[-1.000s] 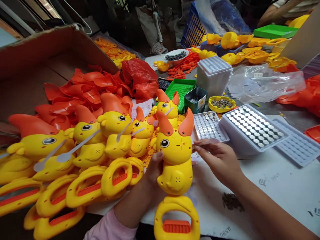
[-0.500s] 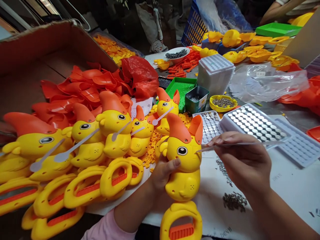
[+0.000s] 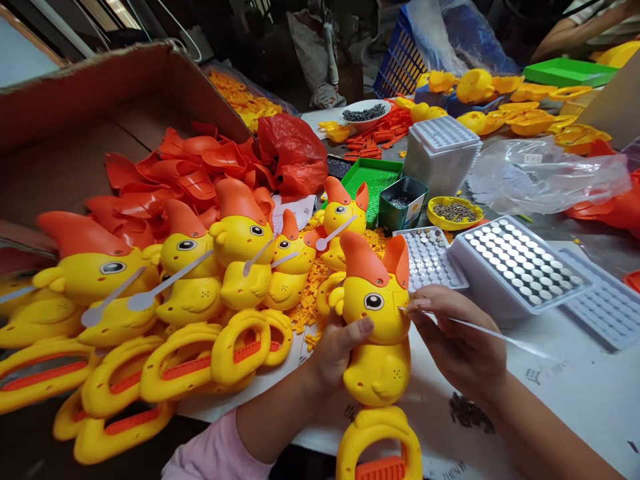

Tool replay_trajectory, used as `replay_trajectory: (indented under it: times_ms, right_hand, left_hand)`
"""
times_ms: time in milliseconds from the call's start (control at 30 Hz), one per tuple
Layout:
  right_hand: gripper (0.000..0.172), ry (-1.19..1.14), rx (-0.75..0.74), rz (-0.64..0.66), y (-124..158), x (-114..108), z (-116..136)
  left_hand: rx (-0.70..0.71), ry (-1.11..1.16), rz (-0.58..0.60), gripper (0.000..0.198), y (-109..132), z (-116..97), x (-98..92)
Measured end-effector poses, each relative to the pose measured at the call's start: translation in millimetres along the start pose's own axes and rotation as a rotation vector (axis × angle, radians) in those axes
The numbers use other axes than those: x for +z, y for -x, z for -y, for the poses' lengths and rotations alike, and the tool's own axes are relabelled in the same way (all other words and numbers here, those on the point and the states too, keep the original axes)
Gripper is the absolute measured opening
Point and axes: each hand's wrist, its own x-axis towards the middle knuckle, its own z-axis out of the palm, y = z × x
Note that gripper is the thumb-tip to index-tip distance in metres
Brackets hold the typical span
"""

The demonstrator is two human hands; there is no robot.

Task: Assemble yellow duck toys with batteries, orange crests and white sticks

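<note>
Upright in front of me stands a yellow toy duck with an orange crest, a round eye and a ring handle below. My left hand wraps round it from behind, the thumb pressed on its side near the eye. My right hand pinches a thin translucent plastic strip. One end of that strip meets the edge of the duck's face, beside a small square outline; whether it goes inside is hidden by my fingertips. The other end trails off to the right.
Several similar toy ducks stand at left, pale tabs sticking out. Behind them a cardboard box holds orange parts. Trays of button cells lie right, near a yellow dish of screws and a green tray. Another person's arm shows far right.
The view has shifted, so most things sit farther right. My right hand has closed in on the duck, fingertips now at its face, and the strip's free end slants downward.
</note>
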Motion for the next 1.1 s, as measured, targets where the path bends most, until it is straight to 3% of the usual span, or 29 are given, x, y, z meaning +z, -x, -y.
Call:
replay_trajectory:
  times_ms: [300,567,767,933,1100]
  right_hand:
    - [0.041,-0.082,-0.010,-0.003,0,5,-3]
    - [0.032,0.032,-0.055,-0.043,7,13,1]
    - [0.039,0.035,-0.003,-0.083,8,14,-4]
    - [0.044,-0.010,0.004,-0.036,8,10,-5]
    - [0.046,-0.190,0.151,-0.024,7,11,0]
  left_hand:
    - [-0.079,0.066,0.048,0.073,8,6,3.6]
    - [-0.048,0.087,0.042,0.071,9,6,5.0]
    - [-0.029,0.031,0.023,0.071,9,7,5.5]
    - [-0.051,0.052,0.027,0.072,7,7,1.3]
    - [-0.120,0.144,0.042,0.057,3,8,-4.7]
